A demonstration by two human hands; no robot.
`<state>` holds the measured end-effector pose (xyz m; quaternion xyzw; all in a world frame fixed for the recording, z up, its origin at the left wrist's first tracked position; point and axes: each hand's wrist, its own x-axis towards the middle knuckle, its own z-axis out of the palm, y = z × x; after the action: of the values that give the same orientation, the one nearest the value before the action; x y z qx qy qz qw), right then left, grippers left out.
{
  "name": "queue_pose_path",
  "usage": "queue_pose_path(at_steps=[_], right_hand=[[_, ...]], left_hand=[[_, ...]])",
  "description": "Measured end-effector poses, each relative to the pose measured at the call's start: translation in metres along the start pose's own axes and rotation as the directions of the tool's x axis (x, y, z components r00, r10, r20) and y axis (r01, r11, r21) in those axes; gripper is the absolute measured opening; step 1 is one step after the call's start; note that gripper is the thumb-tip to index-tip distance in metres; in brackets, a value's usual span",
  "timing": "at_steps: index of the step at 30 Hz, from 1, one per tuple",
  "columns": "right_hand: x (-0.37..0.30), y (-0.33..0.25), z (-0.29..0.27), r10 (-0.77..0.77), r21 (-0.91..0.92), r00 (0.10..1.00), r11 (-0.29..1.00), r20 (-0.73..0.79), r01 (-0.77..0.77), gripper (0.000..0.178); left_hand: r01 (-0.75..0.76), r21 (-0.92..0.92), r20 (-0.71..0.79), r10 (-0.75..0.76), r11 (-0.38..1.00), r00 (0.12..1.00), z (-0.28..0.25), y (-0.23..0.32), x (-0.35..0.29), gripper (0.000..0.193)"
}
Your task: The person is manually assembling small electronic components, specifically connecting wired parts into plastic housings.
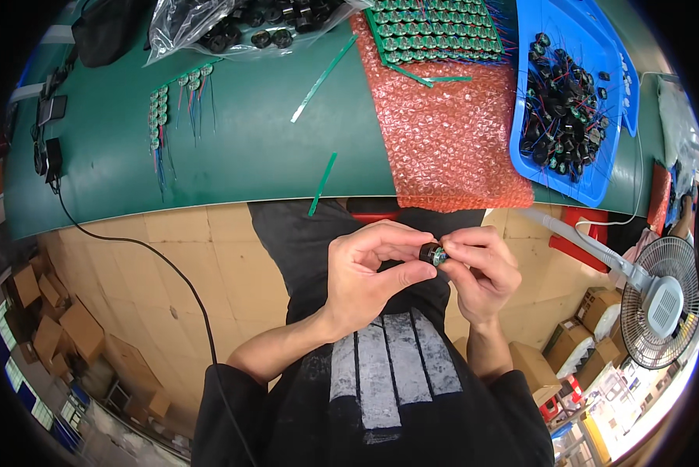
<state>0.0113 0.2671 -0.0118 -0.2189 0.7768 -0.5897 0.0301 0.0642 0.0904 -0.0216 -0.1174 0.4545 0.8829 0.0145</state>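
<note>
Above my lap, in front of the table edge, my left hand [369, 272] pinches a small black cylindrical housing [425, 253] between thumb and fingers. A small round green circuit board [440, 256] shows at the housing's right end. The fingertips of my right hand [483, 268] close on that board's edge from the right. Whether the board sits fully inside the housing is too small to tell.
Red bubble wrap [450, 132] carries a panel of round green boards [439, 31]. A blue tray [571, 194] holds several wired black parts. Green strips [323, 184] and wired boards [158, 117] lie on the green table [248, 148]. A bag [186, 31] holds black housings; a fan [662, 303] stands right.
</note>
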Motion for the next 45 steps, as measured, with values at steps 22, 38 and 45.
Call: queue_pose_path(at_steps=[22,38,45], right_hand=[[0.048,-0.006,-0.01,-0.308,-0.564,0.899,0.701,0.312,0.436,0.036],[0.044,0.004,-0.014,-0.225,-0.27,0.96,0.926,0.165,0.263,0.038],[0.036,0.014,-0.018,-0.234,-0.221,0.956,0.937,0.176,0.27,0.042]], left_hand=[[-0.359,0.788,0.042,0.538,0.5,0.842,-0.02,0.023,0.023,0.018],[0.326,-0.206,0.108,-0.309,0.923,0.945,0.008,0.011,0.024,0.028],[0.372,-0.064,0.159,-0.358,0.926,0.92,0.001,0.009,0.03,0.024]])
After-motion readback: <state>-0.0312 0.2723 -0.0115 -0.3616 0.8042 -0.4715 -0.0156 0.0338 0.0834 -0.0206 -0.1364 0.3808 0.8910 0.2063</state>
